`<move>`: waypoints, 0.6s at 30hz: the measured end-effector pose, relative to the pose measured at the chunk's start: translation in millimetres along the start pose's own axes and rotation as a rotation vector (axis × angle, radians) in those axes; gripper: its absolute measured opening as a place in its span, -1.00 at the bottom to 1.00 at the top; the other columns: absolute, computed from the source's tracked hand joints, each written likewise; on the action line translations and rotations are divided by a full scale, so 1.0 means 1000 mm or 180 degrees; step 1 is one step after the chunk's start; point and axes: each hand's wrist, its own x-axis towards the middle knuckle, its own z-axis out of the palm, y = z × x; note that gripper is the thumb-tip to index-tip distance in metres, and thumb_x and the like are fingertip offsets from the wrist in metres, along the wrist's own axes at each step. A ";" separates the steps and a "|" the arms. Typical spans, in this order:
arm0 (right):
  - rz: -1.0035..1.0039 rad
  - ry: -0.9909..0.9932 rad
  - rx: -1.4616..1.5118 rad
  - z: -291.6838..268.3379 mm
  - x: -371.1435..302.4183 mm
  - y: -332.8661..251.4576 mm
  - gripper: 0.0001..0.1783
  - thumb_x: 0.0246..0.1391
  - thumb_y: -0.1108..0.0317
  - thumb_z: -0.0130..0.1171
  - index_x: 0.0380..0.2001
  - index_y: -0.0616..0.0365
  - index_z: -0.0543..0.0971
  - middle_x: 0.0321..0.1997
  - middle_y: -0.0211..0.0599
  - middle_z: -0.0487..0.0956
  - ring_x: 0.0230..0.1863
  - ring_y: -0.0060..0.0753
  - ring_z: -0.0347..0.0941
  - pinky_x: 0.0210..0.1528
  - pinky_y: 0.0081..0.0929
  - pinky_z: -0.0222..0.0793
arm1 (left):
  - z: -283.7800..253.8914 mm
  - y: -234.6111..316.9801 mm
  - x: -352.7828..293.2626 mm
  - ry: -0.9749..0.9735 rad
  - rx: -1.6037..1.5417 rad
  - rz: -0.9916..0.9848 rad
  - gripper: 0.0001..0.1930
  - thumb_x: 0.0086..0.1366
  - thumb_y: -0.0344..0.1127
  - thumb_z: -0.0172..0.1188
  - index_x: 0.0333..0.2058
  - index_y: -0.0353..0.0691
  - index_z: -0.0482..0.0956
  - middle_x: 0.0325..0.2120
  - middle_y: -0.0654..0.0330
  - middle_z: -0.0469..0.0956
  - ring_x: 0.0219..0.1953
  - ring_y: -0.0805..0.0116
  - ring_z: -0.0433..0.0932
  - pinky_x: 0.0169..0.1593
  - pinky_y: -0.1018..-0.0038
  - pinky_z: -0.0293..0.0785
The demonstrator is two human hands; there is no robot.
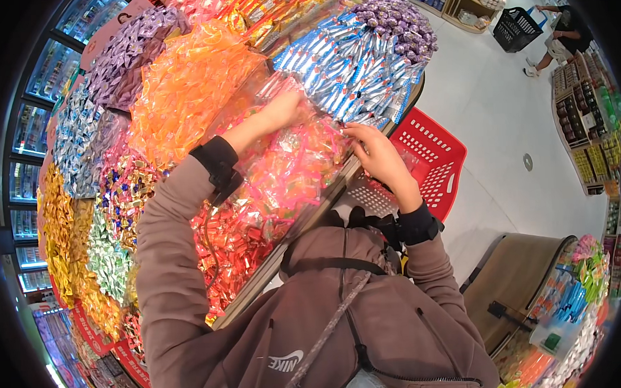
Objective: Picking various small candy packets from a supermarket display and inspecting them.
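Pink clear-wrapped candies [289,174] lie heaped in a display bin in front of me. My left hand [283,110] is closed at the far end of this heap, fingers curled down among shiny clear wrapping; what they hold is hidden. Near the bin's right edge, my right hand [380,157] has its thumb and fingertips pinched together, beside blue-and-white wrapped candies [350,62]. Whatever sits between those fingertips is too small to make out. Just beyond the right hand is a red plastic shopping basket [438,155] with slotted walls.
Orange-wrapped candies [190,89] are piled left of my left hand, and red-wrapped candies [237,258] nearer me. A wooden bin edge [285,246] runs along my side. Across the pale floor [486,119], a person [570,34] is beside a black basket [517,29].
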 end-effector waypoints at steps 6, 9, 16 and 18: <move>0.0034 -0.0010 0.0105 0.004 0.005 0.000 -0.71 -0.08 0.51 -0.07 -0.21 0.18 0.43 -0.07 -0.15 0.39 -0.03 -0.16 0.29 0.02 -0.38 0.17 | 0.012 -0.006 0.002 0.0173 0.0681 0.0298 -0.88 0.01 -0.43 0.02 -0.44 -0.34 0.38 -0.53 -0.04 0.42 -0.39 0.06 0.44 -0.33 0.30 0.35; 0.0015 -0.0040 0.0115 0.003 0.005 -0.001 -0.71 -0.08 0.52 -0.07 -0.21 0.18 0.44 -0.07 -0.14 0.39 -0.03 -0.15 0.29 0.01 -0.38 0.18 | 0.021 -0.003 0.003 0.1561 0.1489 0.1463 -0.89 -0.03 -0.38 0.01 -0.50 -0.28 0.41 -0.57 0.02 0.45 -0.41 0.07 0.45 -0.32 0.28 0.37; -0.0075 0.0252 0.0089 0.002 0.002 0.007 -0.75 -0.12 0.50 -0.04 -0.28 0.24 0.45 -0.13 -0.09 0.42 -0.07 -0.09 0.30 -0.01 -0.32 0.18 | 0.021 -0.009 0.002 0.0931 0.1664 0.1138 -0.86 0.04 -0.32 0.00 -0.50 -0.28 0.34 -0.54 0.09 0.35 -0.41 0.11 0.41 -0.37 0.30 0.36; -0.0034 0.0269 0.0153 0.002 -0.001 0.012 -0.75 -0.11 0.50 -0.04 -0.28 0.23 0.44 -0.12 -0.09 0.41 -0.06 -0.09 0.30 0.00 -0.33 0.18 | 0.018 -0.001 -0.001 0.0890 0.1556 0.1030 -0.87 0.04 -0.33 -0.01 -0.49 -0.27 0.34 -0.52 0.08 0.36 -0.39 0.10 0.41 -0.36 0.28 0.36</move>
